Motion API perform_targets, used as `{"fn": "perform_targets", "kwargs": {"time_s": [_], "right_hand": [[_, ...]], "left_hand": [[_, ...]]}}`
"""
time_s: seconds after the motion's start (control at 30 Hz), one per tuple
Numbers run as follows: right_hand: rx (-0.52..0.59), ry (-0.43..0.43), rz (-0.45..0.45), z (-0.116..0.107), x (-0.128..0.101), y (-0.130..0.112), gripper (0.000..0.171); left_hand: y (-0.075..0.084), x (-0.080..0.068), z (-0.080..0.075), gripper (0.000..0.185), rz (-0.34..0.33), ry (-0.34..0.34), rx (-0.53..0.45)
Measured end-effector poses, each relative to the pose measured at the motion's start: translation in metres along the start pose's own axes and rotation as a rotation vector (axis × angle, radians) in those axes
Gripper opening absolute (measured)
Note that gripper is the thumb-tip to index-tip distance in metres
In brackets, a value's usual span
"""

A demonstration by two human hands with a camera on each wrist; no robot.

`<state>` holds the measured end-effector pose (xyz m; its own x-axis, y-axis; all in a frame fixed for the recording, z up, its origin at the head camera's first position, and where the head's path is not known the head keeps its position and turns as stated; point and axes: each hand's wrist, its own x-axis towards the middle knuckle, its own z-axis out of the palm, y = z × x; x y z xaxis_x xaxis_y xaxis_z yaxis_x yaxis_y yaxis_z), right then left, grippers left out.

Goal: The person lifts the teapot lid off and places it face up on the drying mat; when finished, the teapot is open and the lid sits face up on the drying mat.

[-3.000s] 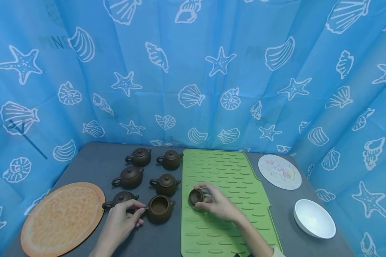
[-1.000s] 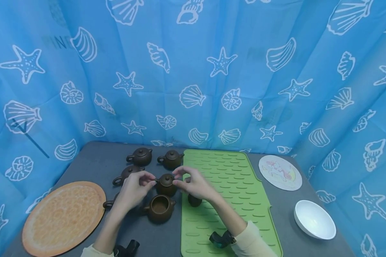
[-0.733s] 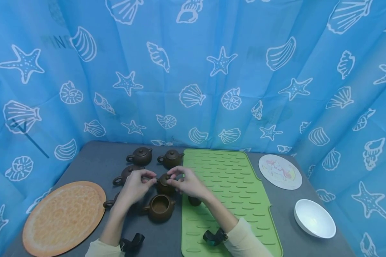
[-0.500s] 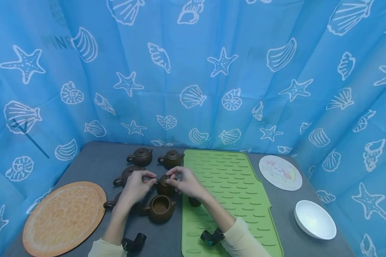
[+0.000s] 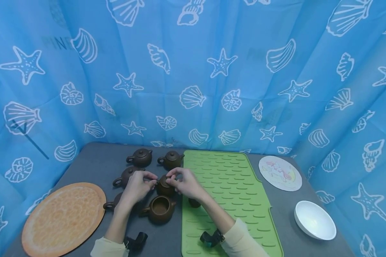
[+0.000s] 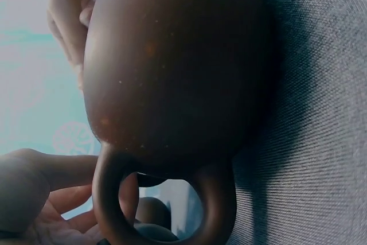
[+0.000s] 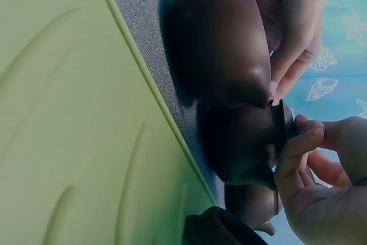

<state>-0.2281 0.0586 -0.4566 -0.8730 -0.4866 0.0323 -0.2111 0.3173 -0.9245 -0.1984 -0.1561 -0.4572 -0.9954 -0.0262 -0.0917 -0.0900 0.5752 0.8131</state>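
Both hands have closed in: left hand [image 5: 137, 186] and right hand [image 5: 184, 183] pinch the small brown clay teapot [image 5: 165, 186] on the grey table [image 5: 93, 167].

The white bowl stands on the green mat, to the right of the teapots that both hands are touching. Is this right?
Not quite. In the head view the white bowl stands on the grey table, off the right edge of the green mat. The rest holds: it is right of the teapot that the left hand and right hand touch.
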Motion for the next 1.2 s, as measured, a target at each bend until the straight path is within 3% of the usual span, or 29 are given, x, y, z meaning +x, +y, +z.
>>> {"fn": "perform_targets", "kwargs": {"time_s": [0.37,0.7,0.9,1.2], "right_hand": [[-0.013,0.050,-0.061,-0.010,-0.023,-0.011,0.015],[-0.002,0.020,-0.139,-0.046,-0.052,-0.010,0.019],[0.004,-0.016,-0.129,-0.065,-0.069,-0.006,0.021],[0.114,-0.076,-0.102,-0.089,-0.086,0.010,0.047]], "left_hand": [[0.000,-0.001,0.002,0.015,0.015,0.015,0.010],[0.000,-0.002,-0.001,0.015,0.012,-0.009,-0.010],[-0.001,-0.002,-0.001,0.016,0.024,-0.015,-0.012],[-0.001,-0.005,0.000,0.016,0.044,-0.004,-0.007]]}}
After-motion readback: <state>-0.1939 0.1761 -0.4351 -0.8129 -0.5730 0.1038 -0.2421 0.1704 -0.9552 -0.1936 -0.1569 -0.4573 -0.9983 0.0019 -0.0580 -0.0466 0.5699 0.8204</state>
